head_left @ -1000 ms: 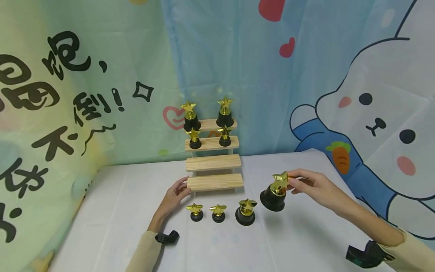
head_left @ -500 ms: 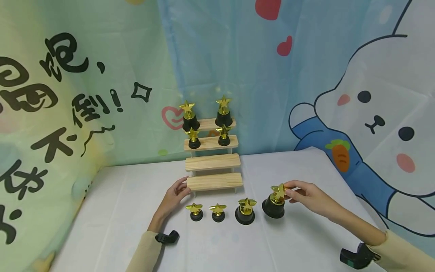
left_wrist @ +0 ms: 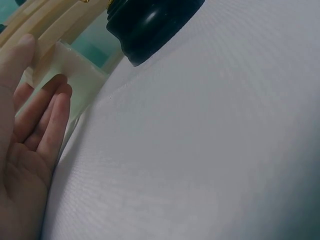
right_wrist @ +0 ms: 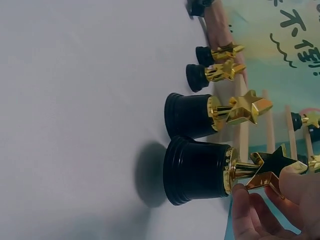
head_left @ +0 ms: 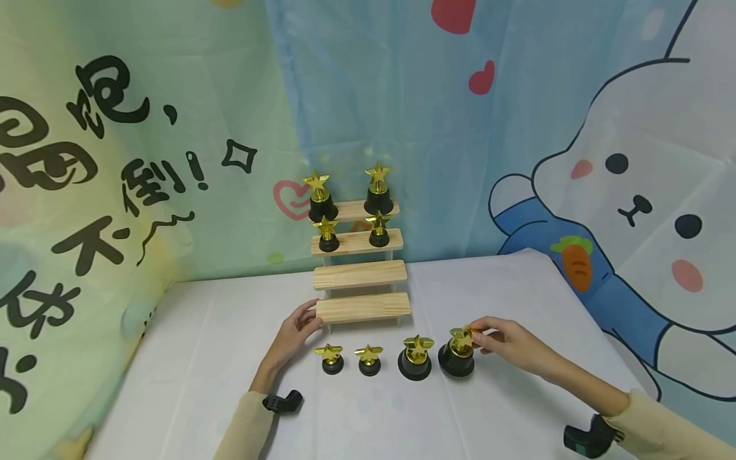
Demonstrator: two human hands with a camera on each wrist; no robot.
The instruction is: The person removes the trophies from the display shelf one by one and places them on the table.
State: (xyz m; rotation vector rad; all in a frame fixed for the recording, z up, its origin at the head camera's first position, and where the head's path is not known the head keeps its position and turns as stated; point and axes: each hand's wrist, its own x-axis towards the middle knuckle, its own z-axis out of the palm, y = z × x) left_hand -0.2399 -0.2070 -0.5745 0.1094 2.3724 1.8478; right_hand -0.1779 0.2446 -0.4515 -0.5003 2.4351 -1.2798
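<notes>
My right hand [head_left: 506,342] pinches a gold star trophy [head_left: 457,354] by its star. The trophy's black base hangs close above the white cloth, its shadow set apart from it in the right wrist view. Beside it stands another large star trophy [head_left: 414,359]; whether the bases touch, I cannot tell. Two smaller star trophies [head_left: 331,359] [head_left: 369,360] continue the row leftward. My left hand [head_left: 293,332] holds the left end of the lowest step of a wooden tiered stand [head_left: 363,308]. In the left wrist view its thumb [left_wrist: 22,52] lies against the wood, fingers below.
Two large star trophies [head_left: 378,191] stand on the stand's top step and two small ones [head_left: 379,231] on the step below. The lower two steps [head_left: 360,275] show bare wood. A printed curtain [head_left: 402,96] hangs behind the white-clothed table [head_left: 230,332].
My right hand has lowered the trophy and brought it left, nearer to the row's large trophy. The left hand stays at the stand.
</notes>
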